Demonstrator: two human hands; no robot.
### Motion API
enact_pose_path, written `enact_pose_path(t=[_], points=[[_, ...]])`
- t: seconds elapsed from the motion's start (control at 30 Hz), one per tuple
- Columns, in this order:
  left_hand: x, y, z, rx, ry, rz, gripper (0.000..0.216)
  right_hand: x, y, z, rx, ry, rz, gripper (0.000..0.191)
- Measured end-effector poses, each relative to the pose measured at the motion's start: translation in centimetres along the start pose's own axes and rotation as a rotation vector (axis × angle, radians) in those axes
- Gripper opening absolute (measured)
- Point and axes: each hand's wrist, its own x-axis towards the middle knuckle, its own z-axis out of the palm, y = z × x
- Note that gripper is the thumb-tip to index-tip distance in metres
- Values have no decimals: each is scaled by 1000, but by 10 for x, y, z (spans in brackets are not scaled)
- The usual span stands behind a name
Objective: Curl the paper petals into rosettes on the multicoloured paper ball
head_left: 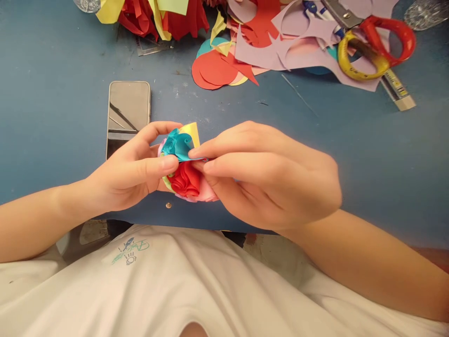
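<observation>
One blue-curled paper bunch (179, 149) with one red rosette (185, 180) is being held over the bench (70, 117) by the left hand (126, 173), its blue edge (185, 158) being pinched between the right hand's (277, 182) narrowed fingers (242, 164). One phone (129, 105) and one pair of scissors (370, 28) are being seen beyond.

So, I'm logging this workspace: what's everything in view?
paper flower: one, multicoloured, centre
table: one, blue, across view
phone: one, grey, left of centre
scissors: one, red/yellow, top right
labelled tool: one, yellow/black, under scissors
slim items: some, blue/white, near scissors
paper circles: several, mixed, top centre
cut paper: several, mostly lilac, top
paper cluster: one, red/yellow, top left
faceted objects: two, clear, top edge
flat piece: one, greyish, below paper cluster
strip: one, pale, below cut paper
stud: one, gold, near table edge
shirt: one, white, bottom
left hand: one, bare, holding paper flower
right hand: one, bare, pinching paper
</observation>
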Motion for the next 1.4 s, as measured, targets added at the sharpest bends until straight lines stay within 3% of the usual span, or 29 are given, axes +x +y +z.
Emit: enact_pose_path(t=[0.17, 0.23, 0.33, 0.5, 0.63, 0.83, 1.03, 1.23, 1.4], points=[[-1, 1, 10, -86, -1, -116, 28, -17, 5, 7, -42, 27, 29, 25], [-2, 0, 12, -102, 14, -119, 27, -29, 10, 8, -46, 126, -6, 16], [-3, 2, 13, -100, 43, -100, 30, -38, 13, 7, -1, 264, -68, 20], [-1, 3, 10, -8, 81, -119, 50, -34, 4, -1, -1, 224, -34, 24], [3, -5, 1, 56, -10, -44, 59, -33, -2, -3, 1, 106, 108, 25], [3, -9, -3, 96, -37, -26, 54, -31, 6, 6, 6, 275, -83, 25], [2, -10, -5, 88, -51, 12, 58, -32, 0, -10, 132, 73, 73, 21], [1, -7, 2, 61, -18, -39, 49, -33, 1, -8, 110, 113, 52, 18], [3, -6, 5, 75, 4, -36, 40, -31, 4, 1, 51, 159, 89, 39]])
